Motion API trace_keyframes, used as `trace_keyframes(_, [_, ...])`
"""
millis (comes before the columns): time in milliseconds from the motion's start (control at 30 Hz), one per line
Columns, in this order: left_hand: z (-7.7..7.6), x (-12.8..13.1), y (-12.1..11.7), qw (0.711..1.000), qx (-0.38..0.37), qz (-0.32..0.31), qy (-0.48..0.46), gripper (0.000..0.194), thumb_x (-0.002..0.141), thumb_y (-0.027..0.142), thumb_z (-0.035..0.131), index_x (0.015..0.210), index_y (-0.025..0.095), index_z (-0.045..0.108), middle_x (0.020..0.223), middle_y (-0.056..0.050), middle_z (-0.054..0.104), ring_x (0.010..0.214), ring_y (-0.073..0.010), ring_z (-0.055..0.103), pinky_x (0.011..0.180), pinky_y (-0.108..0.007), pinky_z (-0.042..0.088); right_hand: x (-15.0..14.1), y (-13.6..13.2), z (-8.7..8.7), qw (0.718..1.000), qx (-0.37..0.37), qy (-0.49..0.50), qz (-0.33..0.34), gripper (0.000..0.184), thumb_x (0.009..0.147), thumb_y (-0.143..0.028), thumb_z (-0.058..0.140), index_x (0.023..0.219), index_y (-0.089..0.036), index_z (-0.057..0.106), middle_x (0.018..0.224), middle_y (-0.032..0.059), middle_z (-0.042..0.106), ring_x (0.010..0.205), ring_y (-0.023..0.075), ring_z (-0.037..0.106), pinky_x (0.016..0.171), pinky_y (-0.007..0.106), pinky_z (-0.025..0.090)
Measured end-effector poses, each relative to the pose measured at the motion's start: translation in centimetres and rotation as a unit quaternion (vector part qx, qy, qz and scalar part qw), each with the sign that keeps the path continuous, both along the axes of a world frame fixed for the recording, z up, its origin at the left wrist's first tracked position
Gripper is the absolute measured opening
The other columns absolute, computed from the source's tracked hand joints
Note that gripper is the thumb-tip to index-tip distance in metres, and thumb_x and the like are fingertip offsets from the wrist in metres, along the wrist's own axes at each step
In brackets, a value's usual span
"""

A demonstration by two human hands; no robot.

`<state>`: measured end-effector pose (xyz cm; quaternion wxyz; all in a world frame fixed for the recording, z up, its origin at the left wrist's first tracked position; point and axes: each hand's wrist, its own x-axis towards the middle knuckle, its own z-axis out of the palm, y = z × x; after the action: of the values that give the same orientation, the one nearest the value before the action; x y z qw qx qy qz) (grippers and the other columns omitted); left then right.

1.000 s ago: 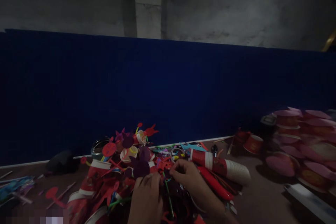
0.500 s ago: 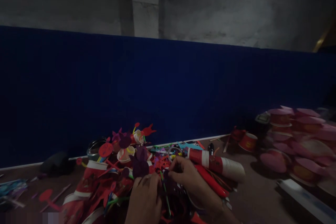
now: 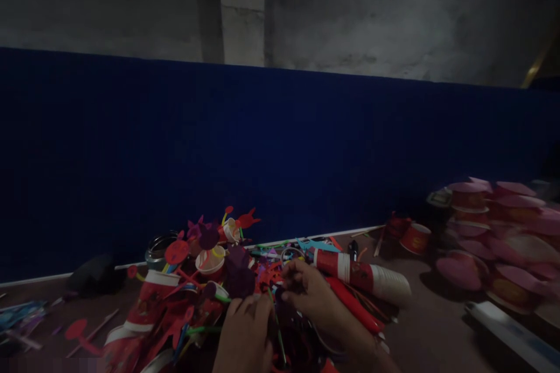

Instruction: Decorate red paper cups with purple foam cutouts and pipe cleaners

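Low in the middle, my left hand (image 3: 247, 329) is closed, its fingers curled down behind a dark purple paper cutout (image 3: 240, 273) that seems held at the fingertips. My right hand (image 3: 315, 294) bends in from the right, thumb and fingers curved towards each other around a small dark piece too dim to name. A green straw (image 3: 280, 335) stands slanted between the hands. To the left lies a heap of red-and-white paper cups (image 3: 151, 297) with red and purple cutouts attached. Dark shiny material beneath the hands is hard to make out.
A stack of paper cups (image 3: 380, 282) lies on its side beyond my right hand, above a red tube-like object (image 3: 356, 306). Pink-topped cups (image 3: 511, 250) pile up at the right, near a long white box (image 3: 511, 332). A blue panel (image 3: 280, 151) stands behind.
My left hand and the purple cutout have shifted slightly right, and the cutout has turned. The right hand's thumb and forefinger have parted a little. The view has tilted slightly.
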<state>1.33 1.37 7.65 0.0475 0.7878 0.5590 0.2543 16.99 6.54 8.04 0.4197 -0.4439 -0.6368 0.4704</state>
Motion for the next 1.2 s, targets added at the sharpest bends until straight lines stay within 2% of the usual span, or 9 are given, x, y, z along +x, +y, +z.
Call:
trace_keyframes(200, [-0.7,-0.1,0.2,0.999,0.023,-0.018,0.016,0.034,0.055,0.001,0.048,0.082,0.02,0.059,0.09,-0.004,0.068,0.085,-0.0191,0.058,0.078,-0.031,0.035,0.3,-0.5,0.4,0.997,0.058,-0.043,0.017,0.03,0.062,-0.005,0.051,0.088,-0.019,0.051,0.074,-0.0029,0.056,0.071,0.0122,0.053,0.064,0.023,0.042])
trace_keyframes(400, [-0.9,-0.2,0.3,0.997,0.076,-0.016,0.022,0.032,0.065,0.001,0.046,0.089,0.019,0.059,0.085,-0.004,0.067,0.082,-0.0187,0.059,0.075,-0.031,0.036,0.5,-0.4,1.1,0.997,0.041,-0.047,0.034,0.04,0.059,-0.004,0.053,0.097,-0.018,0.054,0.076,-0.001,0.065,0.07,0.0138,0.059,0.065,0.024,0.044])
trace_keyframes(467, [-0.9,-0.2,0.3,0.996,0.091,-0.014,0.011,0.03,0.068,0.002,0.045,0.088,0.02,0.058,0.082,-0.003,0.067,0.079,-0.0185,0.059,0.074,-0.031,0.036,0.4,-0.4,1.4,0.999,0.021,-0.034,0.032,0.038,0.06,-0.006,0.055,0.096,-0.017,0.056,0.077,0.0004,0.068,0.07,0.0144,0.06,0.065,0.025,0.045])
trace_keyframes(633, [-1.0,-0.3,0.3,0.994,0.104,-0.018,-0.01,0.028,0.069,0.001,0.044,0.085,0.021,0.056,0.081,-0.003,0.065,0.077,-0.0189,0.057,0.074,-0.033,0.035,0.0,-0.5,0.9,0.998,-0.053,-0.027,0.01,0.012,0.063,-0.021,0.065,0.073,-0.014,0.064,0.065,0.0005,0.064,0.061,0.0138,0.057,0.055,0.023,0.042])
trace_keyframes(767, [-1.1,-0.3,0.3,0.994,0.109,-0.025,-0.008,0.025,0.073,0.001,0.041,0.083,0.02,0.055,0.081,-0.003,0.065,0.077,-0.0193,0.057,0.072,-0.033,0.035,0.0,-0.4,0.2,0.997,-0.055,-0.06,0.009,0.013,0.065,-0.024,0.064,0.059,-0.014,0.061,0.051,-0.003,0.055,0.049,0.0104,0.048,0.047,0.02,0.035])
trace_keyframes(867, [-1.4,-0.4,0.5,0.993,0.111,-0.036,0.006,0.029,0.073,0.001,0.041,0.089,0.02,0.055,0.089,-0.004,0.066,0.083,-0.0197,0.057,0.076,-0.034,0.035,0.2,-0.6,0.5,0.993,-0.035,-0.108,0.012,0.013,0.066,-0.022,0.06,0.056,-0.014,0.06,0.048,-0.0045,0.05,0.048,0.0089,0.043,0.045,0.019,0.031])
trace_keyframes(1033, [-1.9,-0.8,1.3,0.992,0.044,-0.094,0.073,0.034,0.067,0.003,0.046,0.095,0.019,0.056,0.096,-0.007,0.064,0.087,-0.0217,0.055,0.078,-0.036,0.037,0.6,-1.6,1.5,0.981,0.045,-0.19,0.018,0.011,0.068,-0.017,0.057,0.057,-0.015,0.059,0.052,-0.0053,0.05,0.05,0.0079,0.04,0.045,0.017,0.029])
trace_keyframes(1200, [-1.3,-0.9,1.8,0.976,-0.049,-0.151,0.148,0.044,0.056,0.001,0.045,0.096,0.017,0.056,0.097,-0.009,0.062,0.089,-0.0237,0.052,0.078,-0.038,0.038,0.8,-1.6,1.2,0.973,0.052,-0.22,0.045,0.008,0.064,-0.015,0.058,0.058,-0.015,0.062,0.053,-0.0054,0.052,0.052,0.0082,0.042,0.047,0.017,0.031])
